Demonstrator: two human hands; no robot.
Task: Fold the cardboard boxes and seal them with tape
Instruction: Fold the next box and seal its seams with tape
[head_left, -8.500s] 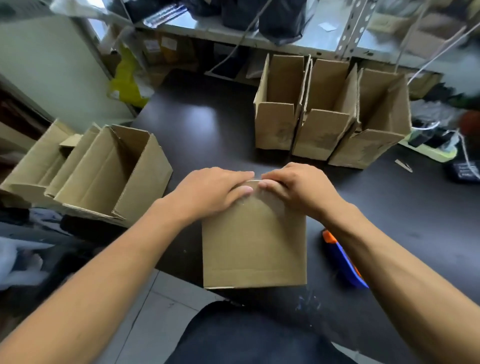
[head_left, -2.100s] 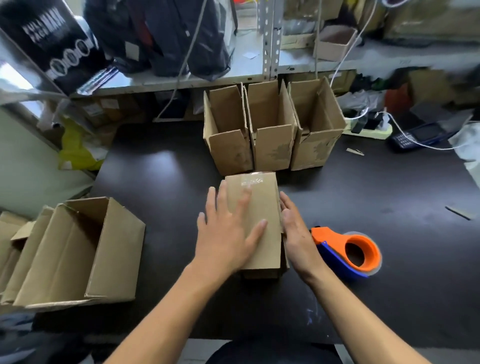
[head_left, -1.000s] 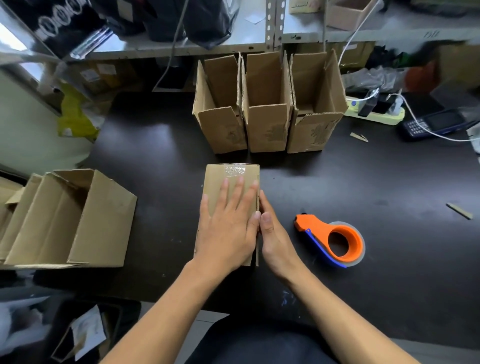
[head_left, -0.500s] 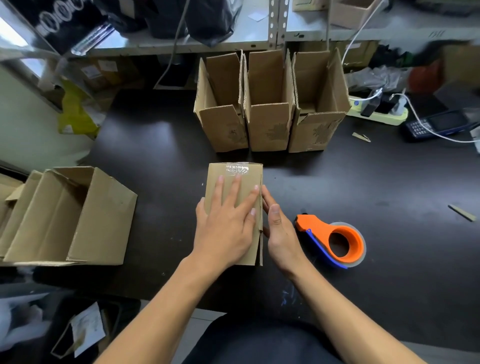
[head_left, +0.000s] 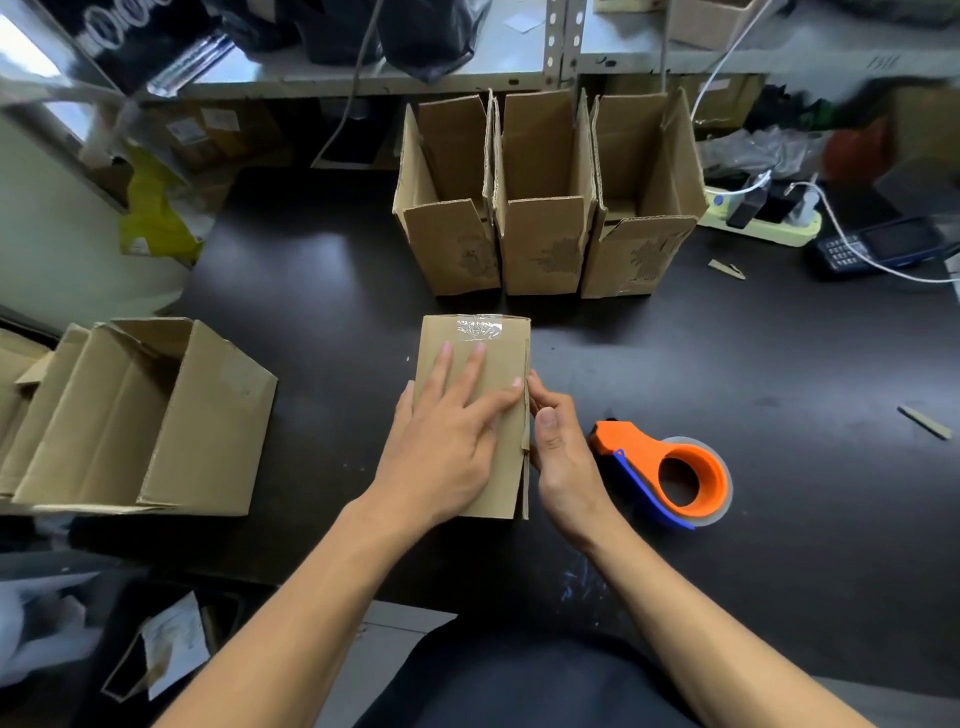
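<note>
A small cardboard box (head_left: 501, 358) lies on its side on the dark table (head_left: 753, 364), in front of me. A strip of clear tape (head_left: 479, 329) shines on its far end. My left hand (head_left: 447, 436) presses flat on the box's top face, fingers straight and spread. My right hand (head_left: 561, 457) is at the box's right edge, its thumb and curled fingertips holding the loose flap edge there. An orange and blue tape dispenser (head_left: 675, 470) lies on the table just right of my right hand.
Three open boxes (head_left: 545, 244) stand in a row just behind the small box. Larger open boxes (head_left: 171, 415) lie on their sides at the left table edge. A power strip (head_left: 763, 218), a phone (head_left: 878, 249) and cables sit at the far right. Shelving runs along the back.
The box went from upright between both hands to lying flat under my left palm. In the last half second my right hand's fingers curled onto the box's right edge.
</note>
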